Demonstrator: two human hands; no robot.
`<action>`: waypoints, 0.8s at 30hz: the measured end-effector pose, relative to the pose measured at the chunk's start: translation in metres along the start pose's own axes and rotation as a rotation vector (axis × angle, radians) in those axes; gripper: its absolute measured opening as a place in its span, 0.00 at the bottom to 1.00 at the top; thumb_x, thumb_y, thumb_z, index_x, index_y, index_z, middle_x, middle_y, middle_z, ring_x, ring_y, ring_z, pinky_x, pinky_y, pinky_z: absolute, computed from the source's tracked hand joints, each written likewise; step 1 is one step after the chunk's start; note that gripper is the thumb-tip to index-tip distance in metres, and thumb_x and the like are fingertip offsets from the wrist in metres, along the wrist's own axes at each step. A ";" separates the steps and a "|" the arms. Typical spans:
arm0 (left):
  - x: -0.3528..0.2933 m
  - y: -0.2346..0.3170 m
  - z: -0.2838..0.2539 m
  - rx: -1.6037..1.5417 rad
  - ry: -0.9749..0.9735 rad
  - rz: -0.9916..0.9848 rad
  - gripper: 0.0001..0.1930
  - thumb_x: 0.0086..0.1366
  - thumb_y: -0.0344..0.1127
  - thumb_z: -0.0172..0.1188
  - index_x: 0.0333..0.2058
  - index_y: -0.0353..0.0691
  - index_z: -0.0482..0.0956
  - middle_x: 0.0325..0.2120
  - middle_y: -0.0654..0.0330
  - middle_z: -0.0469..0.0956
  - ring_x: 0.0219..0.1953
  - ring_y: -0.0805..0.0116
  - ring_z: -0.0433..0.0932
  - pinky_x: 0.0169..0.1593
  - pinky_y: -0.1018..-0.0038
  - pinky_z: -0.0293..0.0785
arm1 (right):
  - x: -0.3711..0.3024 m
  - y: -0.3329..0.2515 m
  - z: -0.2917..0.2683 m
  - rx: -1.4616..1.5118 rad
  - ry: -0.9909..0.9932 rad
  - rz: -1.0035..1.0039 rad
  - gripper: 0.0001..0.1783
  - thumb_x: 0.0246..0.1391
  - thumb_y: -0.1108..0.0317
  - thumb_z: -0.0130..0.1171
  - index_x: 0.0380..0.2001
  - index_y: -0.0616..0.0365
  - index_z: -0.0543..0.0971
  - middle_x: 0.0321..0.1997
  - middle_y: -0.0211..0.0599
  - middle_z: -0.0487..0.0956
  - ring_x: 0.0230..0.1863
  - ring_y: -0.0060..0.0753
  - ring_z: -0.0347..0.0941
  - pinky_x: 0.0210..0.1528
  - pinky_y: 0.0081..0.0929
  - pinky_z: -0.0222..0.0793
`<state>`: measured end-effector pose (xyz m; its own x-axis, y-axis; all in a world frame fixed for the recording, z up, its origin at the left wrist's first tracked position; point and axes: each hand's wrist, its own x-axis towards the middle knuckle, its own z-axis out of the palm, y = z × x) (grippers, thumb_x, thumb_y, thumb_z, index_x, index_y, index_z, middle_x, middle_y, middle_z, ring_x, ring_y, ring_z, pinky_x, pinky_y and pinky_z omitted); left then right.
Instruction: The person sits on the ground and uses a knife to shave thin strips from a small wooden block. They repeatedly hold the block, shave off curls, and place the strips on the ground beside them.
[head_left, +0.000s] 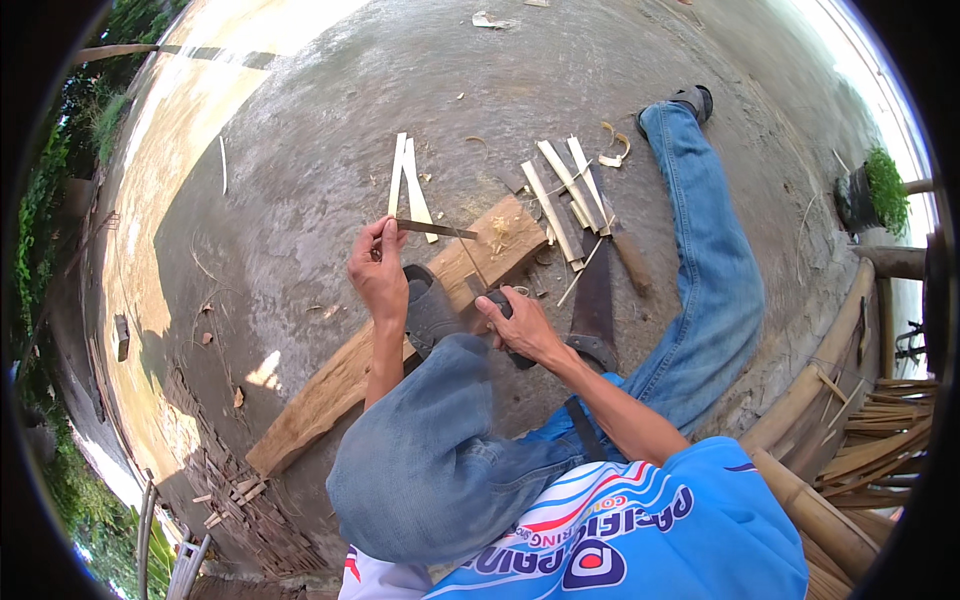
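My left hand (380,272) pinches one end of a thin, dark, flat strip (440,229), which reaches out to the right over a thick wooden plank (340,385). My right hand (525,325) is closed around the black handle (497,303) of a tool. A thin line runs from near this handle up toward the strip's far end; I cannot tell whether it is a blade. Small pale shavings (500,235) lie on the plank's upper end. My shod left foot (432,310) rests on the plank, with my bent knee between my forearms.
Pale split strips (410,190) lie beyond the plank, and more strips (550,215) lie to its right. Beside these are a saw-like dark blade (593,290) and a brown wooden handle (631,262). My right leg (720,260) stretches out; bamboo poles (815,370) and a potted plant (858,208) stand at right.
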<state>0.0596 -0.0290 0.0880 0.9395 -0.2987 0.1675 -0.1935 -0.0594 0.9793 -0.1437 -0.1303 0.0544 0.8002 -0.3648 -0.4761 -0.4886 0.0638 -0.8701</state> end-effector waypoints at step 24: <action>-0.002 -0.005 -0.012 0.078 -0.047 -0.005 0.10 0.75 0.32 0.61 0.47 0.30 0.83 0.39 0.57 0.85 0.41 0.70 0.85 0.50 0.71 0.86 | 0.007 0.023 0.010 0.075 0.128 -0.037 0.27 0.68 0.44 0.60 0.37 0.62 0.79 0.23 0.35 0.79 0.18 0.26 0.77 0.22 0.29 0.71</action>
<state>0.0620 -0.0168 0.0845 0.9268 -0.3420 0.1550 -0.2116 -0.1347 0.9680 -0.1463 -0.1223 0.0299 0.7640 -0.4832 -0.4277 -0.4287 0.1153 -0.8961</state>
